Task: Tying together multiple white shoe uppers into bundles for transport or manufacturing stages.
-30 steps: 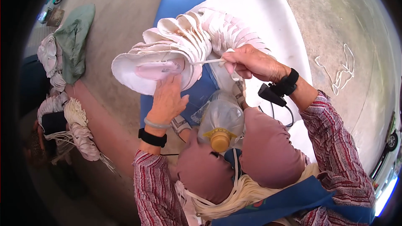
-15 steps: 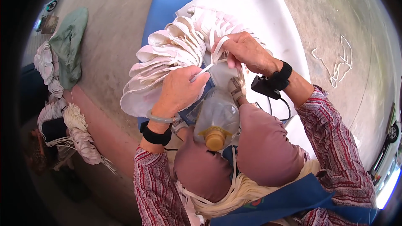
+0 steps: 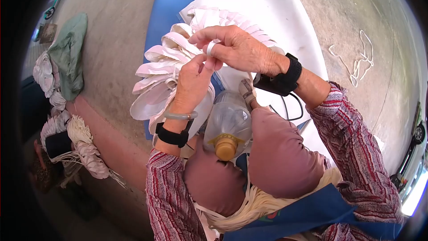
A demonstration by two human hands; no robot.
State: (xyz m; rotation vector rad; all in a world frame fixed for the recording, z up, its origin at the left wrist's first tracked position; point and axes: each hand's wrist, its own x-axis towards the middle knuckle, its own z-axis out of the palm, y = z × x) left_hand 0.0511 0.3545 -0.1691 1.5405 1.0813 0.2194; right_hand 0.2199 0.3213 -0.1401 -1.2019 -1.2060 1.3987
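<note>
A flat white strap (image 3: pixel 211 48) loops between my two hands, above a fanned bundle of off-white and pale pink curved fabric pieces (image 3: pixel 156 69). My right hand (image 3: pixel 243 49) pinches the strap between thumb and bent fingers, its index finger reaching out to the left. Right beside it, my left hand (image 3: pixel 192 82) is closed, thumb and fingertips pressed together at the strap's lower part. The strap end in the left fingers is mostly hidden. The fabric pieces stand packed edge to edge in an arc, partly covered by both hands.
A clear plastic bottle (image 3: pixel 228 122) with a yellow cap sits between my knees. Under the bundle lies a blue and white sheet (image 3: pixel 285 22). Pale strands (image 3: pixel 254 203) lie across my lap. White cord (image 3: pixel 363 58) lies on the floor at right; more bundles (image 3: pixel 91 156) and green cloth (image 3: pixel 69 58) at left.
My hands have come together and shifted up and left. The strap that stretched between them now shows only as a small loop at the right fingers.
</note>
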